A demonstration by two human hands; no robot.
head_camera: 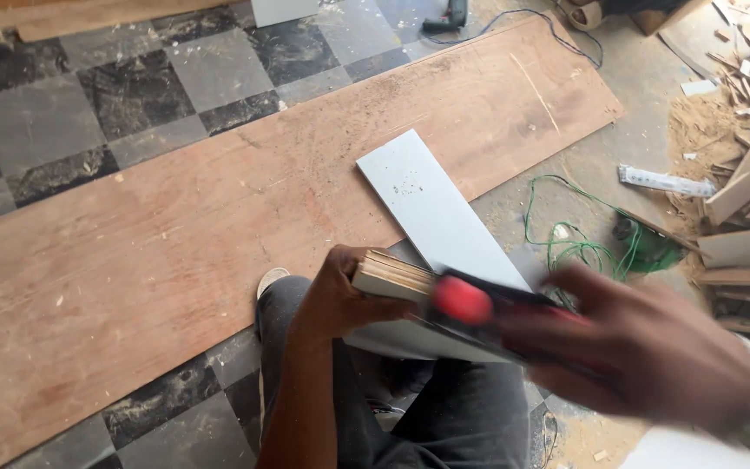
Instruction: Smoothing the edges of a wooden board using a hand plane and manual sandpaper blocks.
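We find the left hand [338,291] clamped on a wooden block [392,276]; right hand [653,347] (blurred) grips a red-handled tool [470,301] just beside it.

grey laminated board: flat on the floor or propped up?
Propped up. The grey laminated board has its far end resting on the plywood sheet, while the left hand grips its near end, raised above the knee.
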